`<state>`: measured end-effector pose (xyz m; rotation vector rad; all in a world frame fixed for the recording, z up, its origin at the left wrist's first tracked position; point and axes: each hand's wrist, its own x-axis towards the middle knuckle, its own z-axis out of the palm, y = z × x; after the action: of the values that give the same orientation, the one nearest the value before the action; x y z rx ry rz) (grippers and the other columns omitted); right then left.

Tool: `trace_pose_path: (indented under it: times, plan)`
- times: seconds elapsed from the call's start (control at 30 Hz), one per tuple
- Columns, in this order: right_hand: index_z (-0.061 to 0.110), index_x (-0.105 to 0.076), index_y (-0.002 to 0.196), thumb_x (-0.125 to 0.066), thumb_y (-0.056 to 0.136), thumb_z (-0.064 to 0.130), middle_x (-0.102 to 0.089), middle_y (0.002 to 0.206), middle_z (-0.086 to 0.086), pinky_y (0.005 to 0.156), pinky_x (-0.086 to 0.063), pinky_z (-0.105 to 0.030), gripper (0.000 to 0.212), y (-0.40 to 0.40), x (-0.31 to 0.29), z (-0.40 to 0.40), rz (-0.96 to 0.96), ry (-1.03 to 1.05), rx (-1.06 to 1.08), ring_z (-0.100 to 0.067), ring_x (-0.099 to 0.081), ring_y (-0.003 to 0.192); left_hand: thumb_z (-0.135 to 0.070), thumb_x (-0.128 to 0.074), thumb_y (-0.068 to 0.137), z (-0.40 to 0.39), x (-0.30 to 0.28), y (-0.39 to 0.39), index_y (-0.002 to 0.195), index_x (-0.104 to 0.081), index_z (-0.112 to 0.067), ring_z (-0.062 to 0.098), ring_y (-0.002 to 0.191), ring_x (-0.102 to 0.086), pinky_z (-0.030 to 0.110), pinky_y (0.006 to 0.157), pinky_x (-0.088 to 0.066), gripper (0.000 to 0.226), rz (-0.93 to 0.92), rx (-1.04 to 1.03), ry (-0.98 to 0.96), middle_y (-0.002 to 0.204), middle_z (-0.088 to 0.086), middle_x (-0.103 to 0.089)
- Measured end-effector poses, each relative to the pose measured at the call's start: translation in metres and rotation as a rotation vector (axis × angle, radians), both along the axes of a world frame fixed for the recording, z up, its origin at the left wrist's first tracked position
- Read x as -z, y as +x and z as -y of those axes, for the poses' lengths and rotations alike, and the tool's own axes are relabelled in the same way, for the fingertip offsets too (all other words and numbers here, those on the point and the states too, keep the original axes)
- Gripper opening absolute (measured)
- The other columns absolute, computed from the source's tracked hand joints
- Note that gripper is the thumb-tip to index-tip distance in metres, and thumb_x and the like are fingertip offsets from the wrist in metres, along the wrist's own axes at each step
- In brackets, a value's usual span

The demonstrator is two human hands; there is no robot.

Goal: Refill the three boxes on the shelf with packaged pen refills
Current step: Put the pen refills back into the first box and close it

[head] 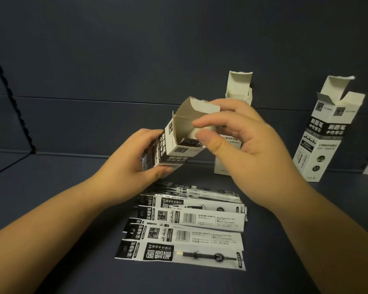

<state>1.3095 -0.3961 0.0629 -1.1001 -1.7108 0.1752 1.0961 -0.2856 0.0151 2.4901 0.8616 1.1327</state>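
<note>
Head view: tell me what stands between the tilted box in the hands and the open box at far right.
Between the tilted black-and-white carton and the far-right open carton stands a third upright open carton, partly hidden by the right hand.

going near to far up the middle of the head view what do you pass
Spread of flat black-and-white packaged pen refills on the dark shelf → tilted open white-and-black cardboard box gripped by the left hand, right hand at its flap → upright open white box by the back wall.
</note>
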Motion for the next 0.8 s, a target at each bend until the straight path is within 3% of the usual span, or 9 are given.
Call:
trace_pose_path:
  times: [0.17,0.23,0.3,0.4,0.53,0.6,0.7,0.8]
  plan:
    - [0.033,-0.077,0.099,-0.065,0.097,0.030,-0.057,0.121,0.014,0.106,-0.041,-0.031,0.012,-0.005,0.005,0.000,0.096,-0.051,0.014,-0.008,-0.048,0.125,-0.040,-0.076,0.082,0.000,0.000,0.000,0.136,-0.051,-0.027,0.008,0.122,-0.056,0.038,0.103,-0.049,0.061,0.012,0.021,0.000,0.126,-0.016,-0.055]
    - [0.028,-0.075,0.103,-0.065,0.097,0.026,-0.057,0.118,0.013,0.105,-0.044,-0.031,0.012,-0.003,0.004,0.000,0.059,0.032,0.032,-0.008,-0.052,0.123,-0.044,-0.073,0.081,0.000,0.001,-0.001,0.135,-0.049,-0.032,0.007,0.122,-0.057,0.038,0.104,-0.050,0.060,0.045,0.014,-0.018,0.126,-0.017,-0.055]
    - [0.026,-0.070,0.101,-0.064,0.097,0.019,-0.056,0.109,0.014,0.095,-0.048,-0.020,0.009,0.001,0.002,0.001,-0.007,0.075,0.074,-0.004,-0.057,0.108,-0.040,-0.073,0.080,0.000,0.001,-0.001,0.135,-0.046,-0.037,0.002,0.122,-0.056,0.036,0.105,-0.049,0.061,0.068,-0.012,-0.047,0.128,-0.019,-0.055]
    - [0.031,-0.059,0.093,-0.064,0.095,0.023,-0.048,0.103,0.017,0.076,-0.042,-0.012,0.010,0.007,0.003,0.000,-0.018,-0.101,0.174,-0.002,-0.053,0.092,-0.035,-0.073,0.080,0.001,-0.001,-0.001,0.135,-0.043,-0.040,-0.001,0.122,-0.055,0.031,0.105,-0.049,0.063,0.070,-0.031,-0.070,0.130,-0.019,-0.055]
    - [0.035,-0.063,0.094,-0.066,0.092,0.038,-0.051,0.102,0.016,0.079,-0.039,-0.016,0.004,0.013,0.008,-0.002,0.415,-0.327,0.213,0.001,-0.050,0.095,-0.030,-0.075,0.081,0.001,-0.003,-0.002,0.133,-0.045,-0.039,-0.003,0.120,-0.055,0.025,0.102,-0.049,0.060,0.076,-0.050,-0.070,0.129,-0.017,-0.056]
    - [0.038,-0.066,0.105,-0.066,0.089,0.051,-0.052,0.103,0.017,0.084,-0.044,-0.022,0.021,0.010,0.010,0.000,0.600,-0.426,0.150,0.001,-0.050,0.096,-0.030,-0.075,0.081,0.001,-0.003,-0.002,0.132,-0.045,-0.039,-0.005,0.119,-0.055,0.019,0.100,-0.047,0.060,0.081,-0.064,-0.070,0.128,-0.018,-0.056]
    - [0.041,-0.062,0.121,-0.068,0.083,0.063,-0.052,0.108,0.020,0.092,-0.048,-0.026,0.044,0.002,0.012,0.001,0.729,-0.536,0.062,0.000,-0.050,0.103,-0.031,-0.075,0.081,0.000,-0.002,-0.002,0.134,-0.044,-0.039,-0.004,0.120,-0.055,0.022,0.101,-0.048,0.062,0.068,-0.060,-0.071,0.129,-0.017,-0.056]
    - [0.040,-0.059,0.130,-0.068,0.087,0.056,-0.048,0.107,0.020,0.091,-0.046,-0.025,0.047,-0.003,0.016,0.001,0.823,-0.567,0.052,-0.002,-0.047,0.102,-0.036,-0.074,0.080,-0.001,-0.001,-0.003,0.136,-0.043,-0.039,-0.001,0.122,-0.054,0.026,0.103,-0.047,0.063,0.043,-0.070,-0.067,0.130,-0.019,-0.055]
